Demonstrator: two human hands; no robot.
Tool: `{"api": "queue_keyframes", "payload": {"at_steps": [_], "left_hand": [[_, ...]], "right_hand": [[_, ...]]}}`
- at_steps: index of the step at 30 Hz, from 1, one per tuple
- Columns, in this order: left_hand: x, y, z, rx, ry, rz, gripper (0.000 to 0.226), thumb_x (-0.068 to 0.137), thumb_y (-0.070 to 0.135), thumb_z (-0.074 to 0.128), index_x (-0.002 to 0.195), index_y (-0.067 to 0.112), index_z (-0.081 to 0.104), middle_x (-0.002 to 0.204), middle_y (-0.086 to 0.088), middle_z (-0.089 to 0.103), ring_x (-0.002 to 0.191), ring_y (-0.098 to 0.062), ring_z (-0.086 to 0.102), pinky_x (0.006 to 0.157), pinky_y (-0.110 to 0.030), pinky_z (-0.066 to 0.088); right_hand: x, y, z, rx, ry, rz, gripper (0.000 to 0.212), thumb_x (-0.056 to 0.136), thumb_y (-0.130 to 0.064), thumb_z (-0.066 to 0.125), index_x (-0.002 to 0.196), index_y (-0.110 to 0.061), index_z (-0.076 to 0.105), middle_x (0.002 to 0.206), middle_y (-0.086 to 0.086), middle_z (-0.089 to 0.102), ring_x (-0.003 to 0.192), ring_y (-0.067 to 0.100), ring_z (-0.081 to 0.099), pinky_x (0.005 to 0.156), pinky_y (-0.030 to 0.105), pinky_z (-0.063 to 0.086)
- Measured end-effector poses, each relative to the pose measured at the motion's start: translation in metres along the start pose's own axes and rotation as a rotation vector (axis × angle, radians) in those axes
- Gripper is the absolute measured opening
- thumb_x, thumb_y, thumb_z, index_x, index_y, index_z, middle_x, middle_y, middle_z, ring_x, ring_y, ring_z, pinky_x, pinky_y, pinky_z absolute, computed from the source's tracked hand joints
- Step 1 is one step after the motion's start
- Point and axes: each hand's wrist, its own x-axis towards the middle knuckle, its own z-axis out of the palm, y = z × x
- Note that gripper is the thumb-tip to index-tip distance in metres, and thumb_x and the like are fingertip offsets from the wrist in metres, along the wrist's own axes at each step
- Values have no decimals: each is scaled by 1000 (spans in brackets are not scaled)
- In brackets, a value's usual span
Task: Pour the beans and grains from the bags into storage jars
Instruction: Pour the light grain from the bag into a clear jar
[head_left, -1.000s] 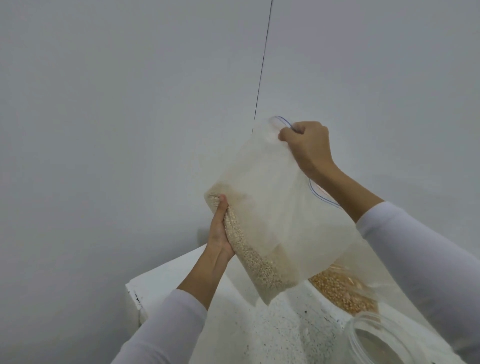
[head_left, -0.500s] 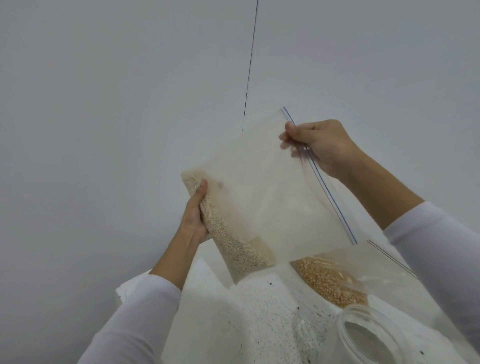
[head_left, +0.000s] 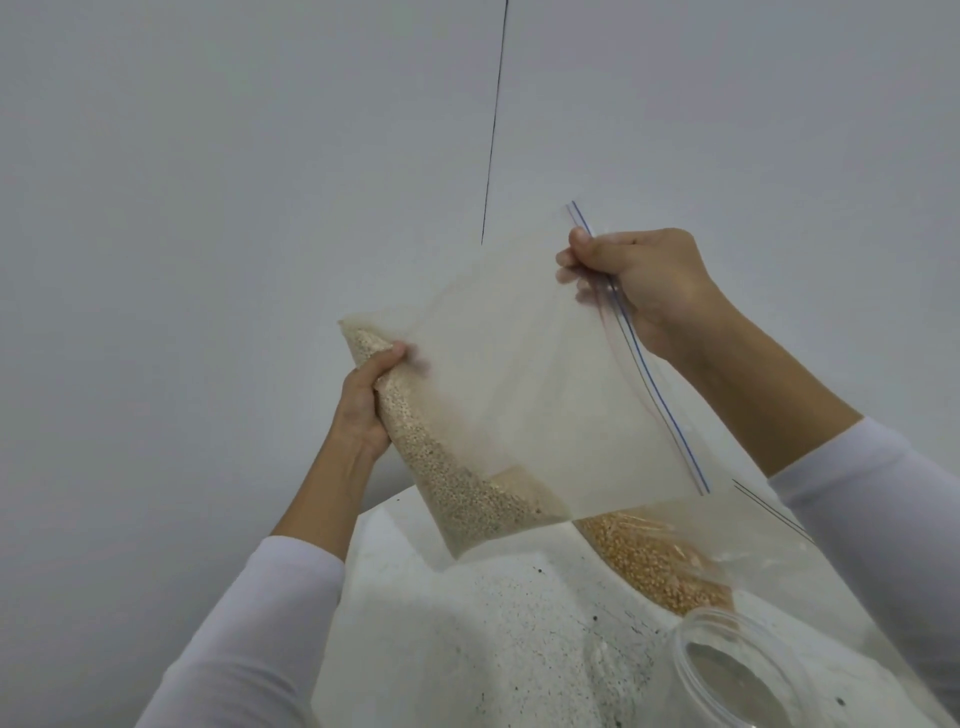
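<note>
Two hands hold one zip bag of pale grain above the desk.

The left hand (head_left: 363, 402) grips the grain-filled bottom edge of the bag (head_left: 519, 374); the right hand (head_left: 644, 283) pinches its blue zip strip. Below on the speckled white desk (head_left: 493, 639) lie one second bag (head_left: 660, 566) of golden kernels and one clear jar (head_left: 748, 675).

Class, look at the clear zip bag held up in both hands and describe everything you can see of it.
The zip bag is clear, thin plastic with a blue zip strip along its right edge. It is held in the air, tilted, above the speckled white table. Pale small grains fill its lower left side. The left hand grips the grain-filled edge; the right hand pinches the zip end. Whether the zip is sealed cannot be told.
</note>
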Motion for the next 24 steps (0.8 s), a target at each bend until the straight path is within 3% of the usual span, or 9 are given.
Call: {"api": "queue_keyframes", "payload": {"at_steps": [5,8,13,15,18,20,24], "left_hand": [[-1,1,4,-27,18,-28,12,89,18,58,84,11,67,86,-6,66,77,-20,64,83,-36,54],[1,2,5,-76,32,-38,12,89,20,59,82,14,66,87,-4,66,75,-18,65,76,-31,56],[1,4,9,-5,91,-32,13,87,20,65,91,8,68,95,-10,67,83,-23,64,89,-40,52],[1,6,10,30,104,-6,12,87,18,66,86,7,70,91,-10,69,79,-23,65,85,-39,54],[2,8,15,83,133,54,18,86,16,67,70,10,73,70,-4,71,63,-17,67,67,-31,57],[1,9,20,108,142,92,15,87,15,66,74,9,69,62,0,69,55,-13,66,56,-25,56],[2,10,26,85,92,81,38,91,16,61,54,13,73,59,0,69,52,-12,65,53,-22,55]], "right_hand": [[-4,-5,2,18,9,14,20,89,-13,65,72,-2,65,59,-3,68,61,14,59,58,18,53],[-6,-6,3,9,11,9,20,89,-13,65,72,-2,65,59,-3,68,62,15,58,58,19,53],[-9,-7,-6,-57,2,13,19,88,-13,66,73,-1,67,63,1,69,57,15,55,57,20,53],[-11,-8,-10,-87,-3,12,18,88,-11,66,75,1,67,65,3,69,56,15,55,58,20,54],[-17,-12,-16,-145,-19,-15,14,86,-9,67,77,2,68,73,10,69,60,17,58,63,23,57],[-20,-15,-21,-179,-34,-34,12,85,-8,68,78,3,68,76,12,69,59,15,60,66,24,58],[-26,-21,-31,-194,-22,-21,14,84,-6,68,82,8,67,77,14,69,60,16,61,66,24,58]]}}
